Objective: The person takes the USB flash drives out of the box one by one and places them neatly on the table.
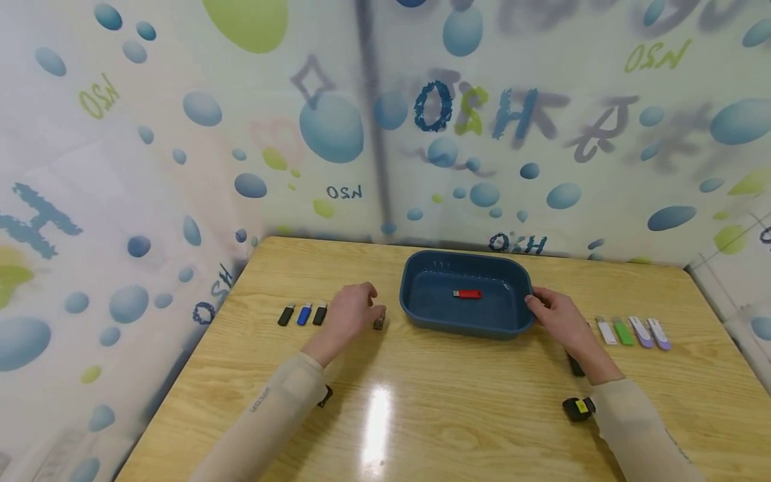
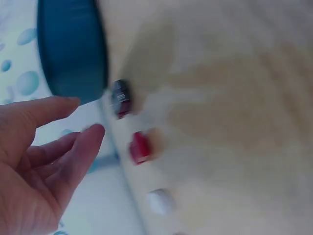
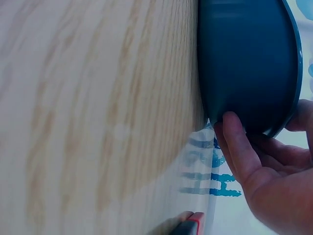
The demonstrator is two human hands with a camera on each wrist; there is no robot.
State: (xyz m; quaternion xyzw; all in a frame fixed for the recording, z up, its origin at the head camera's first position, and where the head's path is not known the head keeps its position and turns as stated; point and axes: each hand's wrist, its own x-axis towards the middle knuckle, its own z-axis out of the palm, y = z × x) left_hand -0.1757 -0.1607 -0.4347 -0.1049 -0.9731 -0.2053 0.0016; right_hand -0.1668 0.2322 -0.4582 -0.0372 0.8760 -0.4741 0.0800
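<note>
My right hand point(image 1: 557, 318) grips the right end of a dark blue plastic basin point(image 1: 464, 329), thumb at the rim and fingers against its outer wall. Inside the basin lies a red USB stick point(image 1: 467, 294) with a metal plug. My left hand point(image 1: 348, 317) hovers just left of the basin, holding nothing; a gap shows between thumb and fingers in the left wrist view. Close by its fingertips is a small dark, shiny object point(image 1: 379, 322), blurred in the left wrist view. A small red item point(image 2: 140, 148) and a white one point(image 2: 160, 201) lie farther along that row, behind the hand in the head view.
Left of my left hand a black stick point(image 1: 286, 314), a blue stick point(image 1: 304, 314) and another black stick point(image 1: 320, 314) stand in a row. To the right lie a white stick point(image 1: 606, 331), a green stick point(image 1: 623, 331) and two white-and-purple pieces point(image 1: 658, 334). A patterned curtain point(image 1: 421, 187) borders the table.
</note>
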